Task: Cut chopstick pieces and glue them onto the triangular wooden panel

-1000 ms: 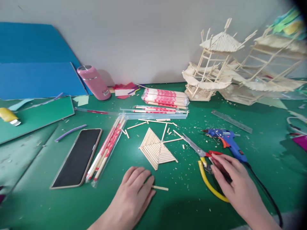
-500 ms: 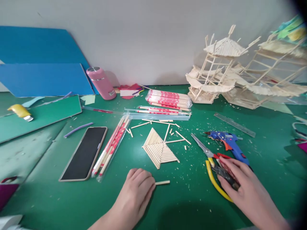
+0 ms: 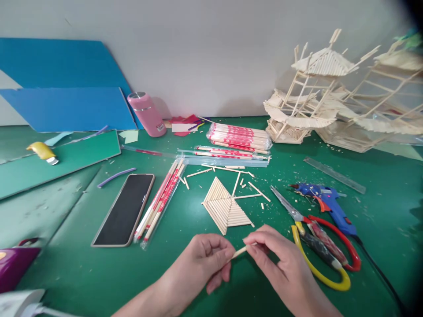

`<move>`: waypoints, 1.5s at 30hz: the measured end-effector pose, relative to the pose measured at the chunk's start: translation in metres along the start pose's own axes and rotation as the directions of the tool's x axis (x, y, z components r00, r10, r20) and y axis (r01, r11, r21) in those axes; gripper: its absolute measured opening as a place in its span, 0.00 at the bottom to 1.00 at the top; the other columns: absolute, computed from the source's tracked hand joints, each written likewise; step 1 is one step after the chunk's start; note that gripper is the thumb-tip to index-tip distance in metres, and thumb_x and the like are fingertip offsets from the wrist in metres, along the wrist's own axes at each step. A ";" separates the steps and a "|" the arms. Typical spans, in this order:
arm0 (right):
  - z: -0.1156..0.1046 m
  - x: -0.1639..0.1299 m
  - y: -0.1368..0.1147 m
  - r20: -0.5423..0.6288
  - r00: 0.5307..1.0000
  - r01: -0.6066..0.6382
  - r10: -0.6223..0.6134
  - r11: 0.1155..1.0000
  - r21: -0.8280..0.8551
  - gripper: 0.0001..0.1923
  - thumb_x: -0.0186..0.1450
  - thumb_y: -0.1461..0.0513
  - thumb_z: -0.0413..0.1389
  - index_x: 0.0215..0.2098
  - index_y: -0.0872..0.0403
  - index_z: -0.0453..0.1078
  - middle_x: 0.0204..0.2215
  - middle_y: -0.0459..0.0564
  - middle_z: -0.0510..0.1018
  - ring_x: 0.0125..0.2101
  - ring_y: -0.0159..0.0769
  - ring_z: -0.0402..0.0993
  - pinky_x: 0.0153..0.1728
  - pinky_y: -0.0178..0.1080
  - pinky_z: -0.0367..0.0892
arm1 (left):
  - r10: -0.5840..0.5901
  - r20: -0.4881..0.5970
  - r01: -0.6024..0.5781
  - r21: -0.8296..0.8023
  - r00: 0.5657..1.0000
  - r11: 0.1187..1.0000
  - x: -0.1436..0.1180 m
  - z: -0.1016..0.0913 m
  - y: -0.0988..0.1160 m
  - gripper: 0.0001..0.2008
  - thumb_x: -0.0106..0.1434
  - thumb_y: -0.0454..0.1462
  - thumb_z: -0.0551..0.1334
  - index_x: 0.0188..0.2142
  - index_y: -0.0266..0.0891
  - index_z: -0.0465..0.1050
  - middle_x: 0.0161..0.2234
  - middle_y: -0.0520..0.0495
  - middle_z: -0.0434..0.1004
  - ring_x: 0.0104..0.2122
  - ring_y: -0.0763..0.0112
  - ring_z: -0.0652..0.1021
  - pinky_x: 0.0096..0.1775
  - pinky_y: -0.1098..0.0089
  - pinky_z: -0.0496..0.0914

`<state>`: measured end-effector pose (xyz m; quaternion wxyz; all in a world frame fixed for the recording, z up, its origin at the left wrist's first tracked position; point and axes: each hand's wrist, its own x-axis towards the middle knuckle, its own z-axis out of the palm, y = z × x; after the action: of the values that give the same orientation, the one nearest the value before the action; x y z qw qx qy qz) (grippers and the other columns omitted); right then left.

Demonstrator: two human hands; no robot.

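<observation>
A short wooden stick (image 3: pixel 239 252) is pinched between both hands at the front of the table. My left hand (image 3: pixel 206 263) is closed on its left end, and the fingertips of my right hand (image 3: pixel 279 260) grip the right end. Just beyond lies a partly filled panel of sticks (image 3: pixel 225 207), with bare spokes reaching to the right. Scissors (image 3: pixel 324 240) with red and yellow handles rest to the right of my right hand. Past them lies a blue glue gun (image 3: pixel 325 200) on its side, its cord trailing toward the front right.
Wrapped chopsticks (image 3: pixel 161 198) and a phone (image 3: pixel 124 211) lie on the left. A large chopstick pack (image 3: pixel 239 135) is at the back, near a pink bottle (image 3: pixel 147 115). Stick-built tower models (image 3: pixel 304 97) stand at back right; a clear ruler (image 3: pixel 334 174) lies before them.
My right hand has left the scissors and moved left to take the stick's free end. My left hand has lifted the stick and shifted slightly right. The view has turned a little.
</observation>
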<state>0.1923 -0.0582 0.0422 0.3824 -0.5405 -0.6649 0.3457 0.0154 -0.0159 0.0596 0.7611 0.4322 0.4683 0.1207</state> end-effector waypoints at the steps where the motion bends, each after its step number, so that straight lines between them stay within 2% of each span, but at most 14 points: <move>1: -0.001 0.000 0.003 0.008 1.000 -0.019 0.019 1.000 0.016 0.06 0.64 0.65 0.48 0.35 0.52 0.66 0.28 0.45 0.70 0.28 0.28 0.69 0.29 0.30 0.67 | 0.001 -0.019 0.000 0.060 1.000 0.998 0.000 -0.002 -0.001 0.14 0.58 0.45 0.56 0.28 0.35 0.66 0.17 0.57 0.64 0.14 0.83 0.57 0.17 0.78 0.50; 5: -0.006 -0.003 0.010 0.040 0.999 0.023 -0.019 0.995 -0.099 0.06 0.63 0.66 0.49 0.36 0.52 0.67 0.31 0.48 0.69 0.32 0.31 0.69 0.32 0.33 0.67 | 0.094 -0.064 -0.069 0.327 0.993 0.943 0.003 -0.007 -0.006 0.11 0.59 0.41 0.55 0.28 0.36 0.69 0.18 0.57 0.60 0.19 0.79 0.60 0.21 0.76 0.54; 9: -0.004 -0.001 0.014 0.127 0.977 0.202 -0.170 0.931 -0.306 0.09 0.61 0.68 0.51 0.37 0.51 0.69 0.31 0.47 0.69 0.31 0.31 0.68 0.30 0.35 0.65 | 0.209 -0.037 -0.156 0.540 0.977 0.827 0.008 -0.006 -0.008 0.12 0.61 0.38 0.52 0.25 0.36 0.68 0.18 0.56 0.59 0.20 0.77 0.60 0.23 0.75 0.54; 12: -0.001 0.001 0.017 0.161 0.946 0.323 -0.282 0.866 -0.382 0.09 0.60 0.67 0.53 0.38 0.50 0.69 0.29 0.46 0.71 0.29 0.31 0.67 0.28 0.35 0.64 | 0.284 0.013 -0.229 0.628 0.959 0.744 0.010 -0.005 -0.008 0.13 0.61 0.36 0.51 0.24 0.37 0.68 0.19 0.55 0.61 0.21 0.77 0.61 0.23 0.76 0.56; 15: -0.003 0.005 0.020 0.172 0.951 0.308 -0.258 0.860 -0.408 0.07 0.61 0.66 0.52 0.36 0.52 0.69 0.29 0.46 0.71 0.28 0.31 0.67 0.27 0.35 0.64 | 0.390 0.051 -0.319 0.677 0.919 0.663 0.011 -0.010 -0.008 0.12 0.62 0.35 0.51 0.26 0.38 0.69 0.20 0.53 0.66 0.21 0.76 0.65 0.23 0.76 0.59; 16: -0.005 0.007 0.021 0.167 0.957 0.287 -0.238 0.864 -0.414 0.06 0.61 0.66 0.52 0.36 0.52 0.69 0.29 0.47 0.71 0.28 0.31 0.67 0.28 0.35 0.64 | 0.462 0.040 -0.356 0.697 0.886 0.623 0.012 -0.013 -0.008 0.11 0.63 0.35 0.51 0.28 0.38 0.70 0.21 0.53 0.67 0.22 0.76 0.66 0.24 0.75 0.61; 17: -0.007 0.009 0.022 0.155 0.963 0.268 -0.222 0.866 -0.422 0.06 0.62 0.67 0.51 0.36 0.53 0.68 0.29 0.48 0.71 0.29 0.32 0.67 0.28 0.36 0.64 | 0.551 0.016 -0.388 0.727 0.835 0.566 0.014 -0.016 -0.008 0.10 0.63 0.35 0.51 0.30 0.38 0.70 0.23 0.51 0.69 0.23 0.74 0.68 0.25 0.74 0.63; 19: -0.012 0.014 0.024 0.131 0.967 0.252 -0.216 0.858 -0.447 0.07 0.62 0.68 0.51 0.37 0.53 0.68 0.30 0.49 0.72 0.30 0.33 0.67 0.29 0.37 0.64 | 0.718 -0.035 -0.391 0.820 0.695 0.418 0.018 -0.023 -0.008 0.08 0.62 0.33 0.52 0.37 0.37 0.69 0.30 0.47 0.71 0.30 0.69 0.71 0.31 0.69 0.67; 20: -0.014 0.016 0.025 0.127 0.966 0.257 -0.224 0.848 -0.463 0.07 0.62 0.68 0.52 0.37 0.53 0.68 0.30 0.49 0.72 0.30 0.33 0.67 0.29 0.37 0.64 | 0.767 -0.040 -0.360 0.867 0.640 0.345 0.021 -0.025 -0.008 0.09 0.62 0.32 0.53 0.40 0.36 0.68 0.34 0.44 0.70 0.34 0.65 0.71 0.35 0.64 0.68; 21: -0.015 0.018 0.027 0.126 0.965 0.262 -0.229 0.838 -0.478 0.06 0.62 0.67 0.52 0.37 0.53 0.68 0.30 0.48 0.72 0.30 0.33 0.67 0.29 0.38 0.64 | 0.796 -0.033 -0.323 0.904 0.605 0.282 0.024 -0.027 -0.008 0.10 0.61 0.31 0.54 0.42 0.35 0.67 0.38 0.41 0.69 0.38 0.62 0.70 0.39 0.61 0.68; 22: -0.015 0.020 0.028 0.129 0.964 0.264 -0.231 0.830 -0.491 0.06 0.62 0.67 0.53 0.36 0.53 0.68 0.30 0.48 0.72 0.30 0.33 0.67 0.30 0.38 0.64 | 0.806 -0.019 -0.290 0.928 0.592 0.235 0.027 -0.029 -0.009 0.12 0.61 0.31 0.54 0.44 0.34 0.66 0.41 0.39 0.68 0.41 0.59 0.69 0.41 0.58 0.67; 25: -0.014 0.023 0.032 0.139 0.964 0.265 -0.226 0.818 -0.511 0.06 0.62 0.66 0.53 0.36 0.52 0.69 0.29 0.47 0.72 0.29 0.33 0.68 0.30 0.38 0.64 | 0.798 0.039 -0.281 0.945 0.601 0.165 0.035 -0.031 -0.014 0.13 0.60 0.28 0.53 0.45 0.32 0.65 0.46 0.36 0.64 0.48 0.55 0.64 0.46 0.56 0.67; 30: -0.010 0.022 0.039 0.147 0.969 0.248 -0.200 0.818 -0.519 0.07 0.62 0.66 0.52 0.38 0.51 0.70 0.31 0.48 0.73 0.30 0.33 0.68 0.30 0.38 0.65 | 0.813 0.080 -0.319 0.938 0.577 0.134 0.042 -0.035 -0.022 0.13 0.60 0.26 0.51 0.44 0.34 0.65 0.49 0.37 0.61 0.51 0.55 0.62 0.47 0.57 0.68; 45: -0.003 0.024 0.035 0.087 0.976 0.215 -0.198 0.852 -0.477 0.08 0.61 0.68 0.53 0.36 0.52 0.72 0.29 0.48 0.73 0.30 0.32 0.67 0.29 0.36 0.65 | 0.811 0.090 -0.370 0.915 0.578 0.161 0.042 -0.035 -0.017 0.13 0.59 0.25 0.54 0.44 0.31 0.64 0.46 0.37 0.63 0.50 0.57 0.62 0.48 0.58 0.68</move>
<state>0.2079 -0.0285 0.0160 0.2582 -0.5382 -0.7909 0.1347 0.0055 0.0176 0.0145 0.1861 0.8636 0.3943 0.2533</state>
